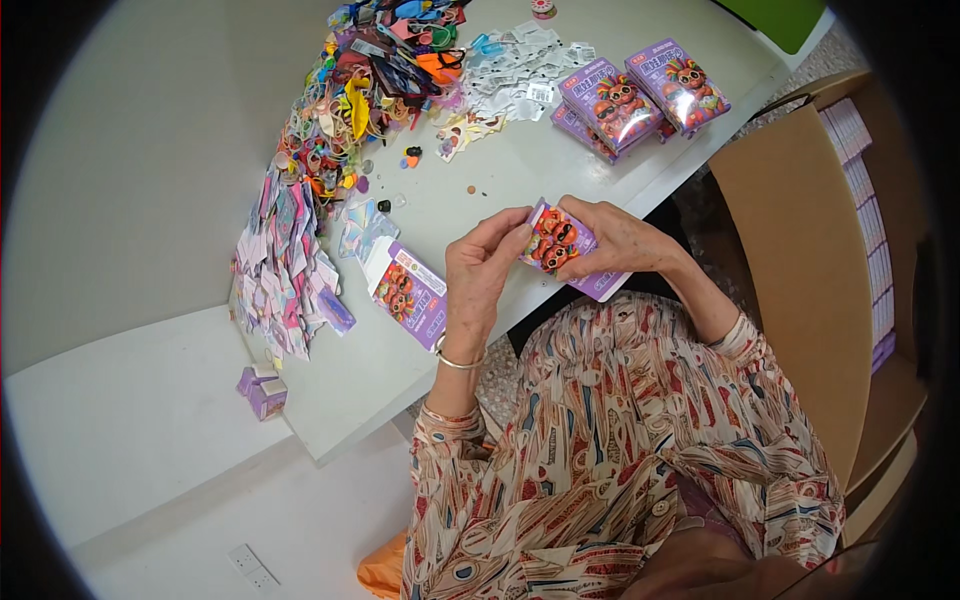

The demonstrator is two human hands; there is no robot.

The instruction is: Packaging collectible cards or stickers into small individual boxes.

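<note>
Between both hands, just past the table's near edge, is a small purple printed carton (560, 243) with red cartoon figures on its face. My left hand (483, 265) pinches its left end between thumb and fingers. My right hand (618, 240) grips the other end, thumb on the near side and fingers along the far side. A white-edged purple flap sticks out below the right hand. Beside my left wrist, an unfilled-looking purple carton (410, 295) lies on the table with its white flap out. Whether anything is inside the held carton is hidden.
Purple boxes (615, 105) are stacked at the back right. A heap of small colourful toys (350, 110), white packets (520, 75) and folded printed papers (285, 260) line the table's far left. A large cardboard box (800, 260) holding stacked cartons stands right. Two tiny purple boxes (263, 390) sit at left.
</note>
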